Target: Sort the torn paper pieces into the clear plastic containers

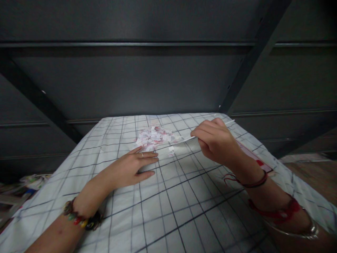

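Observation:
A loose heap of small torn paper scraps (pixel 154 136), white with some pink, lies near the far side of the checked cloth. My right hand (pixel 214 140) is closed around a thin white stick (pixel 185 140), whose far tip points left to the heap's right edge. Whether that tip touches paper I cannot tell. A few stray scraps (pixel 171 150) lie just below the tip. Palm down on the cloth, my left hand (pixel 135 165) has its fingers spread and holds nothing. Its fingertips are close to the near edge of the heap.
The white cloth with dark grid lines (pixel 168 211) covers the table. Partly hidden by my right forearm is a flat pink item with a red patch (pixel 256 160). A dark panelled wall (pixel 137 80) rises behind the table. Blurred clutter (pixel 33 181) stands at far left.

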A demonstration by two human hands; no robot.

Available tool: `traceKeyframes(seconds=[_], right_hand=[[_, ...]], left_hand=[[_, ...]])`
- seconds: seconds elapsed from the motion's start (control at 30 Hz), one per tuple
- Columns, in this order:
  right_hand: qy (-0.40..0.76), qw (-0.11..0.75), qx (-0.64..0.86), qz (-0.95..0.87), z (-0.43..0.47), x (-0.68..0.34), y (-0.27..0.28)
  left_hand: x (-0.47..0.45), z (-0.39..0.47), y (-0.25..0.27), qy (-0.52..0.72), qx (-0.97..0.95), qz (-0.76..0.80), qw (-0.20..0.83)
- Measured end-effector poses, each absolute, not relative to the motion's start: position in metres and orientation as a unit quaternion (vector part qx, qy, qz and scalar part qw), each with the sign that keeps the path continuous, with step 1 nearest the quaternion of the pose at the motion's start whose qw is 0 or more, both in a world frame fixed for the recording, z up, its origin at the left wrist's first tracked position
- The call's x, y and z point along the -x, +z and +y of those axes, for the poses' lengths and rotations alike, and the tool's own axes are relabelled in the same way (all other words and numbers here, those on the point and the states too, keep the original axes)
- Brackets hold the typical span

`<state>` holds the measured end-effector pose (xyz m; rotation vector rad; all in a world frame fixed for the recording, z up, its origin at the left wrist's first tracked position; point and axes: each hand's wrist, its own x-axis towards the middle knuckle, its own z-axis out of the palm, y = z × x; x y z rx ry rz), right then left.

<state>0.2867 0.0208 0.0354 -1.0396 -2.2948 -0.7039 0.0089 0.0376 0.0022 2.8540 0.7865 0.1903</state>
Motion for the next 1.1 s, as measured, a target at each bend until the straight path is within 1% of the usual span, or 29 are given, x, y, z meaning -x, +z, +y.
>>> traceKeyframes(seconds=[0.3,0.43,0.53,0.77,0.87,1.1], right_hand=[[-0.248,0.267,0.373,-0.853,0.02,-0.289,0.037],[-0.219,0.256,0.373,-0.864,0.019,-0.287,0.037],[-0.212,0.264,0.362,-0.868,0.017,-0.287,0.038],[-0.316,0.283,0.409,-0.808,0.022,-0.285,0.033],[-0.347,0.279,0.406,-0.798,0.027,-0.284,0.027],[-0.33,0.251,0.382,-0.826,0.029,-0.283,0.021]], left_hand=[[-0.009,0.037,0.003,0.049,-0.957,0.273,0.083],[-0.009,0.037,0.003,0.055,-0.957,0.272,0.087],[-0.009,0.037,0.003,0.051,-0.957,0.273,0.083],[-0.008,0.039,0.002,0.044,-0.96,0.266,0.074],[-0.008,0.038,0.002,0.043,-0.959,0.27,0.077],[-0.008,0.038,0.001,0.045,-0.959,0.269,0.073]])
